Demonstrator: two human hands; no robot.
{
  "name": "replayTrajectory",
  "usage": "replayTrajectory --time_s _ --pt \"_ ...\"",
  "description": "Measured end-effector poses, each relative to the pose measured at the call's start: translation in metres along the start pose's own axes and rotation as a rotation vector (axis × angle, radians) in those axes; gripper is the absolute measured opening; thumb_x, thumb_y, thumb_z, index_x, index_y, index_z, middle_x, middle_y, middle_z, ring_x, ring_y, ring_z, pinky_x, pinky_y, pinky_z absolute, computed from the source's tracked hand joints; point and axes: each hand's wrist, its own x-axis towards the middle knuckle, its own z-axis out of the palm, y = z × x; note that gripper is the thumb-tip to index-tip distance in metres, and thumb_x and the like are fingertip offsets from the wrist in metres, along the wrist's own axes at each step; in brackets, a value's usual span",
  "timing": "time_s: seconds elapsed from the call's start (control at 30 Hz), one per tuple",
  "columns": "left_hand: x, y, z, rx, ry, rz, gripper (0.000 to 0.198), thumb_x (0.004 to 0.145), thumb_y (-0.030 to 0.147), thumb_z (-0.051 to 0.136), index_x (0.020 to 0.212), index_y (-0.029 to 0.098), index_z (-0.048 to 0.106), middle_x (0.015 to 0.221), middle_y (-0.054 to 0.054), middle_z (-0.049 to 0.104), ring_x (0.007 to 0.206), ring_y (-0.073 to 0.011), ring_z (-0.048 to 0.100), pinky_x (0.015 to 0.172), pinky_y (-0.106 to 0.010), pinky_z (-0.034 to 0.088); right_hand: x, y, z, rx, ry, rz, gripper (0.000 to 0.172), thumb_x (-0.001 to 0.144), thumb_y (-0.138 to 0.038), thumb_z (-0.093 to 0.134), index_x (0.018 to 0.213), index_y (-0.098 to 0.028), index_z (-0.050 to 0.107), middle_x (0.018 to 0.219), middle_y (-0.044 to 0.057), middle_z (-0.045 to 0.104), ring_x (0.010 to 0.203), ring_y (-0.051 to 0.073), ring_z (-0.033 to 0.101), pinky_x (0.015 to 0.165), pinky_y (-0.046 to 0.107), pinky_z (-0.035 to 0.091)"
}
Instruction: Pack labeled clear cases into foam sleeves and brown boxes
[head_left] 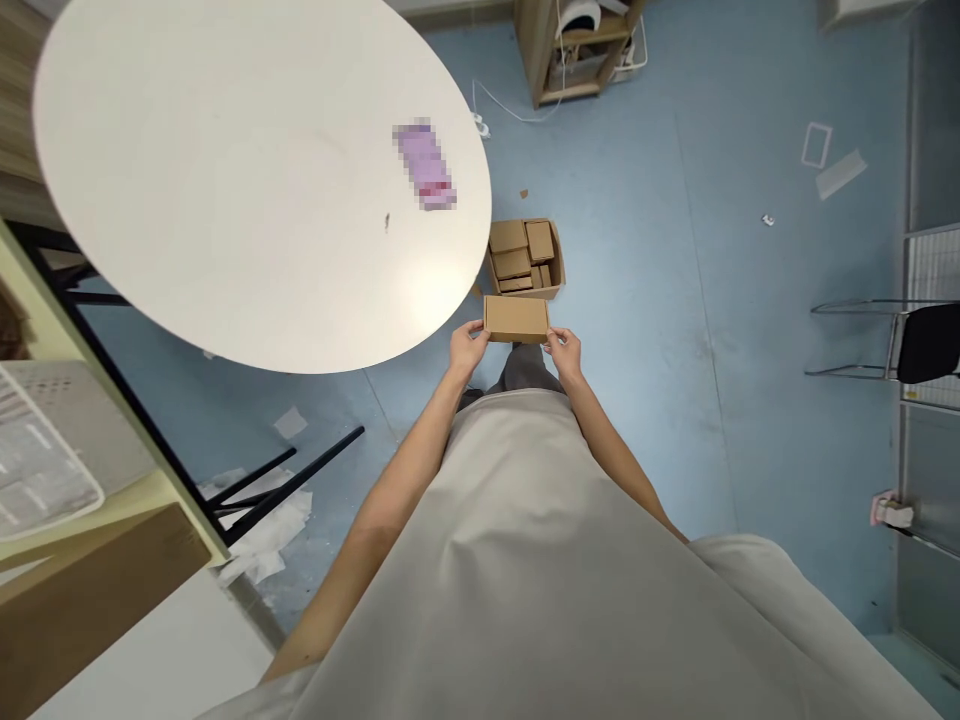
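Currently held: a small closed cardboard box [516,318] is gripped at its two short ends.
Left hand [468,347]: clamped on the box's left end.
Right hand [564,350]: clamped on the box's right end.
Box position: held in the air just off the rim of the round white tabletop [247,180], above the blue floor [637,330].
Open carton [525,258]: set on the floor just beyond the box, filled with similar boxes.
Purple object [425,165]: laid on the tabletop near its rim, blurred.
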Motion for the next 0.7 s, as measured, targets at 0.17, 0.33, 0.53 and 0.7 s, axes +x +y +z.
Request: replayTrajectory --time_s 0.17,0.33,0.53,0.7 --pt "0.04 0.014 0.073 0.133 -0.025 -0.067 0.038 0.092 0.024 0.077 0.128 0.015 0.085 0.133 -0.018 0.082 0.113 -0.0321 0.081 0.112 -0.048 0.06 0.061 -0.002 -0.042 -0.163 0.045 0.093 0.023 0.093 -0.035 0.069 0.107 -0.018 0.077 0.113 0.008 0.082 0.101 0.018 0.075 0.095 0.033 0.063" --pt "0.092 0.009 0.124 0.111 0.06 -0.205 0.042 0.093 0.025 0.075 0.132 0.012 0.082 0.13 -0.02 0.08 0.097 -0.0252 0.079 0.109 -0.048 0.062 0.129 -0.008 -0.05 -0.163 0.017 0.259 0.029 0.098 -0.025 0.065 0.121 -0.014 0.079 0.103 0.006 0.082 0.082 0.015 0.076 0.086 0.03 0.063" --pt "0.194 -0.02 0.151 0.092 0.131 -0.264 0.036 0.088 0.02 0.074 0.121 0.014 0.085 0.119 -0.014 0.084 0.093 -0.0253 0.079 0.104 -0.044 0.063 0.235 0.008 -0.008 -0.259 -0.08 0.343 0.032 0.102 -0.02 0.065 0.129 -0.014 0.082 0.106 0.005 0.083 0.081 0.013 0.078 0.091 0.03 0.064" --pt "0.276 -0.073 0.16 0.168 0.22 -0.29 0.028 0.087 0.013 0.069 0.11 0.016 0.086 0.11 -0.01 0.083 0.102 -0.0265 0.079 0.109 -0.039 0.059 0.326 0.045 0.045 -0.298 -0.204 0.442 0.035 0.099 -0.015 0.07 0.132 -0.015 0.081 0.098 0.002 0.08 0.075 0.011 0.075 0.089 0.03 0.065"
